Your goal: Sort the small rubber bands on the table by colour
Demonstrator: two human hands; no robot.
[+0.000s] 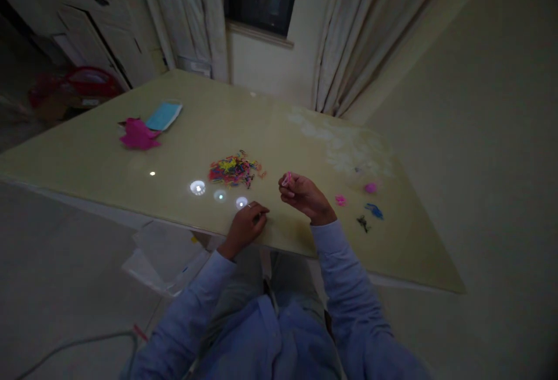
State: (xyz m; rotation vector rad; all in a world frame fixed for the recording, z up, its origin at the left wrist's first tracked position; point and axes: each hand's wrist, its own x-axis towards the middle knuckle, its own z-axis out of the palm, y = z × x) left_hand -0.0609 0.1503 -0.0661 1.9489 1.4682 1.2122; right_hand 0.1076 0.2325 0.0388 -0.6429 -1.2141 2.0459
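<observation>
Pinching a small pink loop (286, 179) between thumb and fingertips, the right hand (289, 185) is the nearer to the pink cluster (340, 200) on its right; the mixed pile (231, 169) lies leftward. The loop seems slanted, far end rightward, though it's tiny. The left hand (248, 223) curls loosely; I can't tell whether it holds anything.

Your right hand (303, 195) pinched small bright-pink loops (286, 179) above a glossy, cream-coloured table (209, 113), your left hand (246, 226) at its near edge, as a heap of tiny multicoloured loops (230, 169) lay beyond, left of the pinch.
</observation>
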